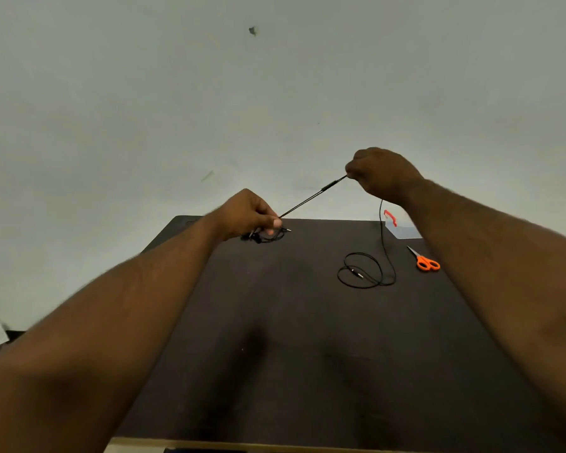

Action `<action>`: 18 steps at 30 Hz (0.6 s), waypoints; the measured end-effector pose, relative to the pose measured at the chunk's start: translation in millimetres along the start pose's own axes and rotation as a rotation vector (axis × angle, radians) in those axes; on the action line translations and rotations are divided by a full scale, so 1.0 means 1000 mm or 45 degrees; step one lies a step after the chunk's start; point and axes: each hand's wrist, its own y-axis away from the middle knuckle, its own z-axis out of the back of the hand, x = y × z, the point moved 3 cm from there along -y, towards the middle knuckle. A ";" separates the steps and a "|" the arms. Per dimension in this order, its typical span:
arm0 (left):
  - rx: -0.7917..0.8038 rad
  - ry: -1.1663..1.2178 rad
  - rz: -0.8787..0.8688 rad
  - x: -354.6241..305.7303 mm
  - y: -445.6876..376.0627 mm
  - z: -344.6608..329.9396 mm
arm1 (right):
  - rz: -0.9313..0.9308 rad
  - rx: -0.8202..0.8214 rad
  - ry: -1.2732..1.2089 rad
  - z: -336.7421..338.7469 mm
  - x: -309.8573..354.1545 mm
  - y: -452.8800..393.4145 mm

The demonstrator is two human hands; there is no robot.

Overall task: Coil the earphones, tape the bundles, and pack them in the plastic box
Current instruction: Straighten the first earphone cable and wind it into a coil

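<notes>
A: From the head view, we are stretching the earphone cable taut between our two hands. Its long axis is running on a slant, low at our left fingers and rising toward our right fingers, with a small inline lump sitting just short of the right ones.

B: And past our right fingers the cable is dropping straight down and lying in a loose loop on the table, the plug resting inside that loop. A small dark tangle is hanging just under our left fingers; we cannot tell whether it is touching the table.

A: The dark table is lying beneath us, with a pale wall rising behind it. Orange-handled scissors are lying beyond the loop, blades pointing away from us, and the clear plastic box with a red clasp is sitting behind our right forearm.

B: Our left hand is pinching the cable between thumb and curled fingers. Our right hand is raised higher, knuckles up, fingers curled round the cable's upper end. Both forearms are reaching forward over the table.
</notes>
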 end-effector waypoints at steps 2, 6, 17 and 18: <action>-0.107 -0.274 -0.081 0.004 0.000 0.011 | -0.025 0.029 -0.045 -0.003 -0.005 0.006; -0.292 -0.765 -0.161 0.000 -0.004 0.033 | -0.055 0.078 -0.112 -0.015 -0.001 0.012; -0.445 -1.246 -0.212 0.016 0.005 0.054 | -0.044 0.126 -0.171 -0.032 0.000 0.025; -0.458 -1.242 -0.201 0.017 0.004 0.057 | -0.041 0.125 -0.167 -0.033 -0.001 0.027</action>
